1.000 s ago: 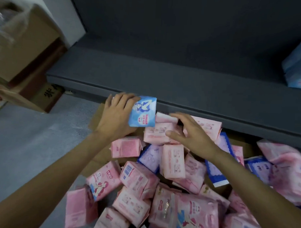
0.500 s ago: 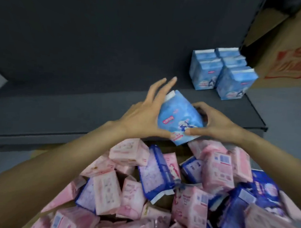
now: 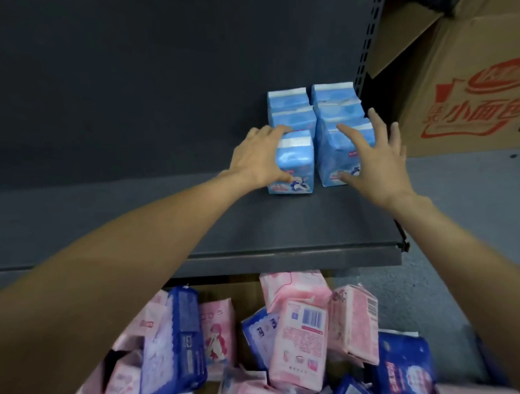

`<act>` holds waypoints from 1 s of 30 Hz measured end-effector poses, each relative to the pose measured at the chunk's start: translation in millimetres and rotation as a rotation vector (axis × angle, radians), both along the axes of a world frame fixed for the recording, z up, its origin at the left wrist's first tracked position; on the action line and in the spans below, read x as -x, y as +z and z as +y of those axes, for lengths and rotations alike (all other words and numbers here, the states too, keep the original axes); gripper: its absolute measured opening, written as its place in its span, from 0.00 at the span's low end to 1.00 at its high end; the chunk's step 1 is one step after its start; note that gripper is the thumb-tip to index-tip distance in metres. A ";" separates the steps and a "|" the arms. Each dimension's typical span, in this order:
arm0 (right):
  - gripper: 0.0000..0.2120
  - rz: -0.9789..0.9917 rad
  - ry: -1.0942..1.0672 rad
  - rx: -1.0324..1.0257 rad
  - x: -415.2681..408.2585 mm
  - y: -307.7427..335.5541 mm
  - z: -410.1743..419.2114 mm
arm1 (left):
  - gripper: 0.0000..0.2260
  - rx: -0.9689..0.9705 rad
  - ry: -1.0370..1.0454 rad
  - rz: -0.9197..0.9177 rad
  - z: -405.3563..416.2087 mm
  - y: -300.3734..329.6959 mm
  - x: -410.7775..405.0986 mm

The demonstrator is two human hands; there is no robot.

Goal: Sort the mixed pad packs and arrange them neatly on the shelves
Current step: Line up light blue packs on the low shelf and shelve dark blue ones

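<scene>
Nearest the camera lay a loose heap of mixed pad packs (image 3: 280, 345), pink ones and dark blue ones tumbled together below the front edge of the dark grey shelf (image 3: 281, 236). Both bare forearms reached over the heap onto the shelf. The left hand (image 3: 258, 160) gripped a light blue pack (image 3: 295, 165) that stood upright on the shelf, fingers curled over its top left edge and thumb on its front. The right hand (image 3: 378, 162) was spread, fingers straight, its palm laid against the right side of the neighbouring light blue pack (image 3: 334, 152), thumb low on that pack's front. Behind these two stood more light blue packs (image 3: 312, 105) in two rows running back towards the shelf's back panel. Further right, beyond the shelf's slotted upright (image 3: 364, 50), stood a cardboard box (image 3: 475, 86) printed in red.
</scene>
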State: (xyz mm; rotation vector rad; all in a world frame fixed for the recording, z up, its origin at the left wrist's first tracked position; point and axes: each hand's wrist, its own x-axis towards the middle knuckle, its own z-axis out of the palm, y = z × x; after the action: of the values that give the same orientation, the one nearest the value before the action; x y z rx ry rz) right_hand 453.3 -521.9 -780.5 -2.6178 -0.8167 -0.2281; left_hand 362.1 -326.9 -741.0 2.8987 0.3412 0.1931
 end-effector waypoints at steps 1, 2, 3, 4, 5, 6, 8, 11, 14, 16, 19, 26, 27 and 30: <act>0.39 0.030 0.011 -0.009 -9.6 -3.3 1.2 | 0.40 -0.009 -0.002 -0.012 -3.3 -2.9 -7.3; 0.39 0.062 0.019 -0.024 -17.0 -5.4 2.5 | 0.39 -0.017 -0.007 -0.020 -7.0 -6.8 -13.5; 0.38 0.091 0.018 -0.037 -22.9 -6.1 3.0 | 0.39 -0.032 -0.016 -0.025 -10.9 -11.2 -19.3; 0.37 0.108 0.010 -0.043 -26.7 -7.7 4.9 | 0.38 -0.051 -0.025 -0.023 -13.1 -16.0 -23.4; 0.35 0.101 -0.005 -0.041 -28.3 -8.6 6.0 | 0.38 -0.061 -0.030 -0.018 -14.5 -20.0 -26.5; 0.34 0.077 -0.019 -0.039 -28.3 -9.4 7.4 | 0.38 -0.063 -0.025 -0.013 -14.1 -23.1 -28.8; 0.33 0.045 -0.036 -0.060 -27.0 -11.3 11.0 | 0.37 -0.063 -0.002 0.000 -9.5 -26.2 -34.7; 0.33 0.034 -0.038 -0.086 -23.6 -17.0 10.0 | 0.35 -0.113 0.000 0.033 -7.6 -24.3 -43.1; 0.33 0.047 -0.029 -0.077 -21.6 -19.2 7.5 | 0.35 -0.167 -0.012 0.075 -2.9 -20.3 -43.6; 0.34 0.054 -0.025 -0.067 -23.6 -17.4 6.4 | 0.35 -0.182 -0.012 0.083 4.3 -18.6 -40.3; 0.34 0.049 -0.022 -0.044 -24.9 -15.8 7.1 | 0.35 -0.172 -0.030 0.060 9.5 -19.7 -36.9; 0.40 0.056 -0.006 0.017 -20.3 -13.0 4.3 | 0.40 -0.102 -0.004 0.013 6.6 -27.7 -33.4; 0.41 0.050 -0.004 0.033 -19.3 -12.2 2.9 | 0.43 -0.079 0.032 0.013 5.2 -28.5 -30.8; 0.41 -0.027 0.017 0.052 -9.7 -9.2 -8.8 | 0.50 -0.077 0.071 -0.020 -3.4 -25.9 -18.1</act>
State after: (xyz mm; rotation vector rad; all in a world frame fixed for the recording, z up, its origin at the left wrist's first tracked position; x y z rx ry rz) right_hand 463.0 -530.8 -789.7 -2.6603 -0.8649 -0.2405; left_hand 380.2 -330.3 -766.9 2.9604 0.4430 0.2517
